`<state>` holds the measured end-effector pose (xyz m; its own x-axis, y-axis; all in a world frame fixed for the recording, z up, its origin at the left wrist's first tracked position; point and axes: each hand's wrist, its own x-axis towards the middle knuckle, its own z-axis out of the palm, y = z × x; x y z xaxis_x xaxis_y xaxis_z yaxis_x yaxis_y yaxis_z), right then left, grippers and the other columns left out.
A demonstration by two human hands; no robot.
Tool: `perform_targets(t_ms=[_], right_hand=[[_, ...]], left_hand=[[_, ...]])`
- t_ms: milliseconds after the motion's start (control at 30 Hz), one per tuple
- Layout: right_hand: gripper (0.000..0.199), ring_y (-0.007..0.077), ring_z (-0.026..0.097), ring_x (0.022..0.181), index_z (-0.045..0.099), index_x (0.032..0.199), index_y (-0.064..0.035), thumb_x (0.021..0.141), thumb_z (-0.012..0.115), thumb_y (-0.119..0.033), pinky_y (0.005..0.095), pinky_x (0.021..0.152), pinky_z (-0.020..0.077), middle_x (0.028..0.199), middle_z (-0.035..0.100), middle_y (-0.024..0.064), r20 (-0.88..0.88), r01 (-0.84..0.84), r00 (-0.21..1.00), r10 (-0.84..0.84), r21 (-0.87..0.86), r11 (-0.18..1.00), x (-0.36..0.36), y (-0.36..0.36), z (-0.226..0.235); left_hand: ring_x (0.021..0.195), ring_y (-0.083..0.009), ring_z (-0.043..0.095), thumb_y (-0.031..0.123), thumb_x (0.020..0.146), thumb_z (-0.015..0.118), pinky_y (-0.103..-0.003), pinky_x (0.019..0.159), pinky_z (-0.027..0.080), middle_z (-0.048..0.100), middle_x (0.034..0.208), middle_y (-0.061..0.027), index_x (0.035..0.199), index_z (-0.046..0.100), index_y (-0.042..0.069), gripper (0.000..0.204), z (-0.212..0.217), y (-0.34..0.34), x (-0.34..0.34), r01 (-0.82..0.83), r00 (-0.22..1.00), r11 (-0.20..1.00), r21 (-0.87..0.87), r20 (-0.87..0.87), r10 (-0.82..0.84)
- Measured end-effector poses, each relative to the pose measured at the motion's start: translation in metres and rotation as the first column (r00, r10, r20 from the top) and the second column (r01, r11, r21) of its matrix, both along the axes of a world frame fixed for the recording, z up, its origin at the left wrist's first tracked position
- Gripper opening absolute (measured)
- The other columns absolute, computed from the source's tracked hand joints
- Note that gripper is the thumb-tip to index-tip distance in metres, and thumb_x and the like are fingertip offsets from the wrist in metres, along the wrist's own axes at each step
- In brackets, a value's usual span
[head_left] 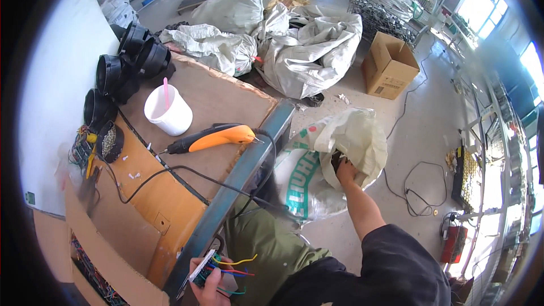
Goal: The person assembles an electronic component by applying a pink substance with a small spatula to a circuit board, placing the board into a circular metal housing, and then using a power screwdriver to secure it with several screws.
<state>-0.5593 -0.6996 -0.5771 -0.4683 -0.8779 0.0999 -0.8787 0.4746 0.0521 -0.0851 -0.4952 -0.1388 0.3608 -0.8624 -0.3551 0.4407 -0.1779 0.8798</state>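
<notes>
Low at the table's edge, my left hand (208,288) is closed around a small circuit board (205,265) with yellow, red, blue and green wires sticking out to the right. My right arm stretches forward to a white woven sack (317,192) with green print. Just inside its open mouth, my right hand (347,172) has its fingers bent against something dark (336,160). The fingertips and most of the sack's contents are hidden. On the table lies an orange and black power screwdriver (218,137) with a black cord, beside a white bucket (175,118) with a pink stick.
Black round housings (136,56) crowd the table's far left. A cardboard box (96,249) with wired boards stands near left. Beyond the table are bulging white sacks (311,51) and an open carton (390,68). A cable (422,192) loops across the floor at right.
</notes>
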Motion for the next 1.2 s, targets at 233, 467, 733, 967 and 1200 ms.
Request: perform_targets(t_ms=[233, 467, 733, 967, 1200], right_hand=[[0.027, 0.0410, 0.067, 0.097, 0.062, 0.107, -0.0015, 0.086, 0.061, -0.019, 0.0527, 0.080, 0.0538, 0.104, 0.069, 0.0213, 0.192, 0.071, 0.979, -0.073, 0.015, 0.997, 0.004, -0.015, 0.043], [0.042, 0.0397, 0.069, 0.089, 0.065, 0.100, 0.0063, 0.079, 0.072, -0.029, 0.0435, 0.077, 0.0547, 0.088, 0.069, 0.0264, 0.494, 0.026, 0.858, 0.139, -0.311, 0.950, 0.014, 0.034, 0.222], [0.033, 0.0093, 0.053, 0.081, 0.061, 0.095, -0.0014, 0.100, 0.045, -0.030, 0.0259, 0.077, 0.0439, 0.086, 0.058, -0.0003, 0.926, 0.020, -0.262, 0.272, -0.276, 0.961, 0.180, 0.050, 0.411], [0.048, 0.0154, 0.066, 0.072, 0.065, 0.094, 0.0076, 0.101, 0.052, -0.038, 0.0295, 0.067, 0.0549, 0.078, 0.066, 0.0096, 0.950, -0.633, -0.293, 0.113, -0.280, 0.722, 0.361, 0.029, 0.439], [0.040, 0.0135, 0.063, 0.057, 0.069, 0.084, 0.0054, 0.097, 0.058, -0.030, 0.0297, 0.057, 0.0498, 0.063, 0.067, 0.0106, 0.683, -0.774, 0.055, 0.729, -0.432, 0.464, 0.406, 0.025, 0.433]], left_hand=[[0.064, -0.0126, 0.049, 0.016, 0.085, 0.070, -0.027, 0.057, 0.037, 0.057, 0.079, -0.0014, 0.097, 0.061, 0.004, 0.019, 0.000, 0.024, 0.018, -0.047, 0.976, 0.993, 0.108, 0.218, 0.022], [0.082, -0.0266, 0.064, 0.015, 0.078, 0.076, -0.037, 0.066, 0.050, 0.063, 0.094, -0.0101, 0.109, 0.056, 0.000, 0.039, -0.008, 0.038, 0.006, -0.090, 0.995, 0.977, 0.193, -0.017, 0.095], [0.098, -0.0329, 0.067, 0.007, 0.082, 0.067, -0.041, 0.088, 0.052, 0.068, 0.099, -0.0229, 0.105, 0.052, 0.000, 0.028, 0.002, 0.031, -0.002, 0.144, 0.968, 0.988, -0.055, -0.199, -0.153], [0.098, -0.0105, 0.061, 0.007, 0.092, 0.068, -0.027, 0.088, 0.048, 0.069, 0.105, -0.0093, 0.104, 0.053, 0.002, 0.020, 0.033, 0.054, -0.004, 0.341, 0.937, 0.928, -0.149, -0.030, -0.349], [0.108, -0.0279, 0.063, 0.010, 0.096, 0.057, -0.043, 0.099, 0.049, 0.066, 0.113, -0.0233, 0.110, 0.053, 0.002, 0.017, 0.033, 0.038, 0.002, 0.075, 0.967, 0.985, -0.153, -0.232, -0.110]])
